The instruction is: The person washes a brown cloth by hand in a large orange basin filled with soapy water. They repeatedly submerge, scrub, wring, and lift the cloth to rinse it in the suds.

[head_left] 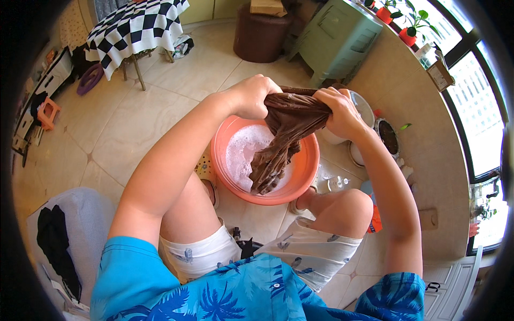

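Note:
A wet brown garment [287, 128] hangs between my two hands, its lower end bunched in a salmon-pink plastic basin [312, 164]. My left hand [255, 96] grips the garment's upper left edge, fingers curled and partly hidden by the cloth. My right hand [341, 112] holds its upper right side, higher than the basin's rim. White suds [245, 150] float on the water at the basin's left side. The basin stands on the floor between my feet.
A clear plastic bottle [337, 183] lies right of the basin. Past my right hand are a white bucket [363, 107] and a round pot with soil [386, 136]. A green plastic cabinet [335, 38] and brown stool [261, 36] stand ahead. A checkered-cloth table [136, 32] is ahead left.

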A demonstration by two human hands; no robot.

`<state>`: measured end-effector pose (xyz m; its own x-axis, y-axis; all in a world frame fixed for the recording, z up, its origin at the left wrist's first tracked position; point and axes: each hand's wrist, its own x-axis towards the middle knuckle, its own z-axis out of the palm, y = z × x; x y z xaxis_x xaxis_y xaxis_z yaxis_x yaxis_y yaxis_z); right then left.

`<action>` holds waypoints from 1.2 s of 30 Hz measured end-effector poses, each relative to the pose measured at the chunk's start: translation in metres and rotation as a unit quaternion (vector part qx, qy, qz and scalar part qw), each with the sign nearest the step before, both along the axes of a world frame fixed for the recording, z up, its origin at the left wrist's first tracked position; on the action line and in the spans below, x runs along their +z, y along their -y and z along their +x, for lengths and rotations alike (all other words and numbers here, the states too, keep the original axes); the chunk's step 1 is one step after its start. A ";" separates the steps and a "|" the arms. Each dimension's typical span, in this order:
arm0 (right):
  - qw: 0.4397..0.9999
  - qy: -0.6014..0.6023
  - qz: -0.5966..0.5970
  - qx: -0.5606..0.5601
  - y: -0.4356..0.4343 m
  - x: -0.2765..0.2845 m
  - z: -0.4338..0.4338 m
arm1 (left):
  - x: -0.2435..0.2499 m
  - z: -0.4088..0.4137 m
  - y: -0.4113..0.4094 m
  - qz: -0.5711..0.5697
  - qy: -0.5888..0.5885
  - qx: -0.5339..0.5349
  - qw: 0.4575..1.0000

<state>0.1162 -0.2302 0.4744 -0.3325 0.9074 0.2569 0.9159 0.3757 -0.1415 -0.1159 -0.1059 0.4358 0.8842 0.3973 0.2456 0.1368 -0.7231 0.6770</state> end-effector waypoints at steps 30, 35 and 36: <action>0.784 -0.507 -0.359 -0.015 -0.031 -0.047 0.055 | -0.017 0.018 -0.019 -0.343 -0.062 -0.109 0.931; 0.852 -0.445 -0.274 -0.039 -0.017 -0.036 0.055 | -0.010 0.021 -0.014 -0.077 -0.044 -0.045 0.995; 0.890 -0.371 -0.259 -0.054 -0.015 -0.034 0.055 | -0.012 0.017 -0.010 0.007 -0.027 -0.014 1.000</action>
